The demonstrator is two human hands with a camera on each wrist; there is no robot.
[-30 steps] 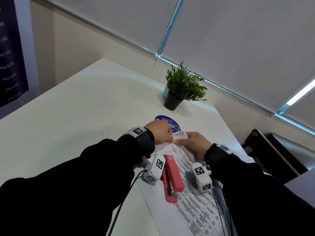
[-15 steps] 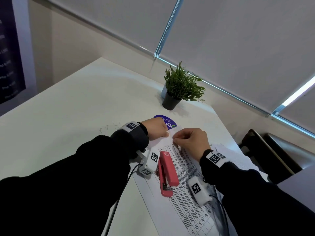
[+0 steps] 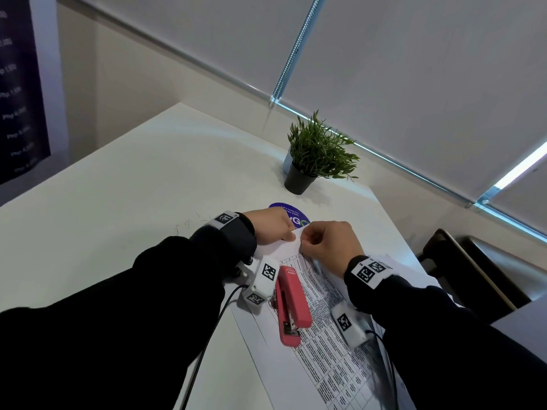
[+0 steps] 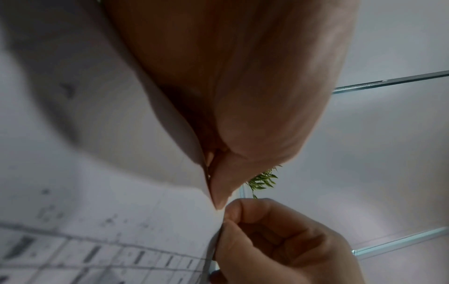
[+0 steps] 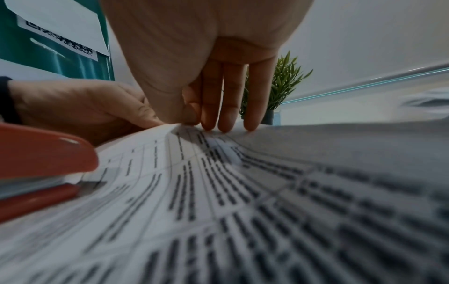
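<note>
Both hands meet at the far corner of the printed sheets, which lie flat on the white table under both wrists. The left hand pinches this corner, and the right hand pinches the sheet edge just beside it, thumb against forefinger. The table edge runs near the right of the right hand, with a dark chair beyond it. To the left of the left hand the table stretches wide. The left fingertips are hidden behind the paper, and the near end of the sheets is cut off. A red stapler lies on the sheets between the wrists. A purple round sticker shows partly behind the hands, and a potted plant stands farther beyond. Loose staples lie left of the left wrist.
</note>
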